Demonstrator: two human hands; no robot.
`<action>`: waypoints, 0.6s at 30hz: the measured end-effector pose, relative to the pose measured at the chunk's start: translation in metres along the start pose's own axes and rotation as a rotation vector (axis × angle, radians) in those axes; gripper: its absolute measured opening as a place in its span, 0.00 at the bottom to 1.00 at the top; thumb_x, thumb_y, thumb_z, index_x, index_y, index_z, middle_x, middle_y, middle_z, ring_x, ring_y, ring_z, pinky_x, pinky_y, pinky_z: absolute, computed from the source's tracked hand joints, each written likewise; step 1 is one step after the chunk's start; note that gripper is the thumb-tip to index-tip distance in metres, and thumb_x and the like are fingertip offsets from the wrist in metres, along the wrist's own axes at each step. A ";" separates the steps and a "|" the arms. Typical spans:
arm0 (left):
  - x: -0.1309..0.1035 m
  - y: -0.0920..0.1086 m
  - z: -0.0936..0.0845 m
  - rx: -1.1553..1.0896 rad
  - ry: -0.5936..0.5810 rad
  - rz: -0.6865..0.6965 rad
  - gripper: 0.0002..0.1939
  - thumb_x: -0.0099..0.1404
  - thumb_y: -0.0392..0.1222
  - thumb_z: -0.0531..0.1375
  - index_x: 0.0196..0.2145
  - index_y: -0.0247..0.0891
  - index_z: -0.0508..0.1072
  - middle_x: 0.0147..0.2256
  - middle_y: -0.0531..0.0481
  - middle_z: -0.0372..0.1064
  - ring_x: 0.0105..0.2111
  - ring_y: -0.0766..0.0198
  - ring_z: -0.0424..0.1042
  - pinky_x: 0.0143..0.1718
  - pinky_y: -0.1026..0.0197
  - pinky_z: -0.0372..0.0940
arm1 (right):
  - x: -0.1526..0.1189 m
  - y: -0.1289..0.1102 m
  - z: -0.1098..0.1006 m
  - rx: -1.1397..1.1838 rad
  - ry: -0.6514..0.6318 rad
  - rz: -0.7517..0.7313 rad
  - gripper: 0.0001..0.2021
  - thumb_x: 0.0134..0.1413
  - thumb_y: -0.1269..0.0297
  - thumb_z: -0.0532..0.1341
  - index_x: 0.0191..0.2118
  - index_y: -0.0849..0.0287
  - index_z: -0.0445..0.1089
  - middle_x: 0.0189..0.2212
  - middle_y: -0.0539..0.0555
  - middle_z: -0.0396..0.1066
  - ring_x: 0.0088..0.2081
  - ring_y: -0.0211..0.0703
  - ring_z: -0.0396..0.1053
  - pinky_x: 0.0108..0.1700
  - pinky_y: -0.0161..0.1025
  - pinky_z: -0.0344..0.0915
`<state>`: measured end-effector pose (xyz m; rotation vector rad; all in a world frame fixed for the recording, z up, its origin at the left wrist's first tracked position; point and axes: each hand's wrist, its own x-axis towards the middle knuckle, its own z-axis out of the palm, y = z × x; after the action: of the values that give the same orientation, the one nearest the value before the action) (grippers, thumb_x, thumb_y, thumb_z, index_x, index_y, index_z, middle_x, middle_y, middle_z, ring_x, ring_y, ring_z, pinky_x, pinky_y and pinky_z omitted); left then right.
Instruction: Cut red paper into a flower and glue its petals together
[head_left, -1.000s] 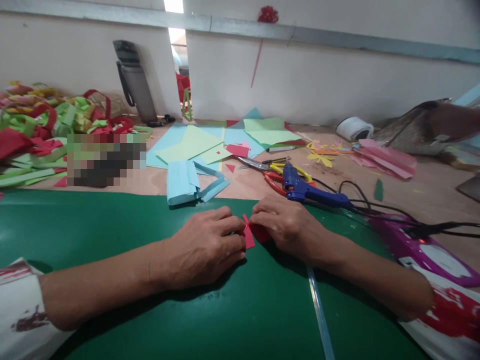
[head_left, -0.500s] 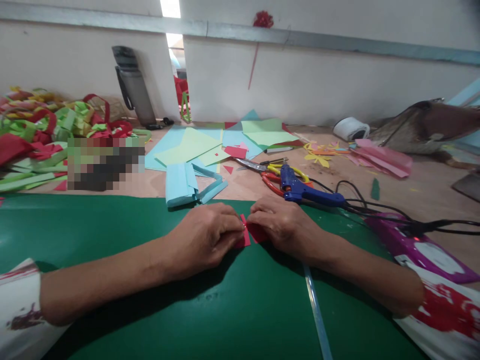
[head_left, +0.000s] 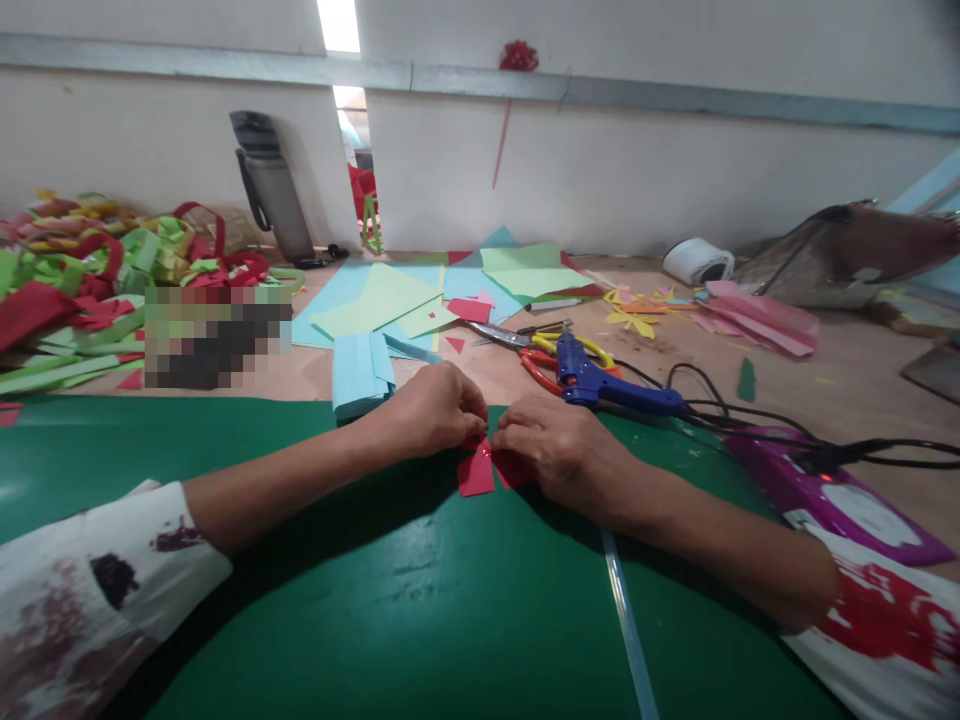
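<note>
A small red paper piece with several petal-like flaps [head_left: 476, 473] lies on the green mat [head_left: 390, 590], a shiny spot at its middle. My left hand [head_left: 439, 408] pinches its far left part, fingertips closed near the centre. On the other side my right hand [head_left: 561, 447] is closed on the right flap, covering most of it. A folded light-blue paper piece [head_left: 361, 372] stands just behind my left hand. Beyond my right hand rests a blue glue gun [head_left: 592, 377], on top of scissors [head_left: 504, 335] with red and yellow handles.
A purple power strip [head_left: 840, 490] with black cables sits at the right. Coloured paper sheets [head_left: 375, 305] lie at the back. Red and green paper strips [head_left: 97, 290] pile up at the left, near a grey bottle [head_left: 277, 195]. A clear glue stick [head_left: 628, 625] lies on the mat.
My left hand has moved up and away from me, from the near left flap to the far part of the red paper, uncovering the near flap. My right hand has stayed nearly in place.
</note>
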<state>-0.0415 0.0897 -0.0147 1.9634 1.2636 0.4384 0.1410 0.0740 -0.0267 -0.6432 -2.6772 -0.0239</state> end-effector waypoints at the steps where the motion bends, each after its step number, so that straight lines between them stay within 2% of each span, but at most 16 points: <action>1: -0.001 0.000 0.000 0.007 -0.002 -0.003 0.08 0.50 0.32 0.56 0.25 0.31 0.76 0.20 0.48 0.71 0.22 0.65 0.68 0.20 0.67 0.57 | 0.000 0.000 0.000 -0.007 0.014 -0.008 0.15 0.54 0.80 0.49 0.31 0.67 0.72 0.26 0.59 0.70 0.30 0.42 0.64 0.32 0.36 0.61; 6: -0.002 0.003 -0.001 0.043 -0.013 -0.028 0.07 0.49 0.34 0.57 0.24 0.32 0.75 0.19 0.50 0.69 0.21 0.67 0.64 0.18 0.68 0.54 | 0.000 0.000 0.002 -0.027 0.042 -0.002 0.14 0.55 0.78 0.48 0.31 0.67 0.71 0.24 0.57 0.69 0.28 0.42 0.63 0.30 0.37 0.61; 18: -0.001 0.001 -0.002 0.071 -0.043 -0.032 0.07 0.50 0.38 0.57 0.23 0.32 0.74 0.18 0.51 0.66 0.20 0.69 0.60 0.19 0.67 0.50 | 0.001 -0.001 0.000 -0.026 0.003 0.080 0.14 0.55 0.77 0.49 0.29 0.66 0.71 0.24 0.57 0.69 0.28 0.41 0.64 0.31 0.36 0.60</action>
<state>-0.0420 0.0897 -0.0127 1.9982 1.2978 0.3381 0.1398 0.0737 -0.0263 -0.7576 -2.6504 -0.0378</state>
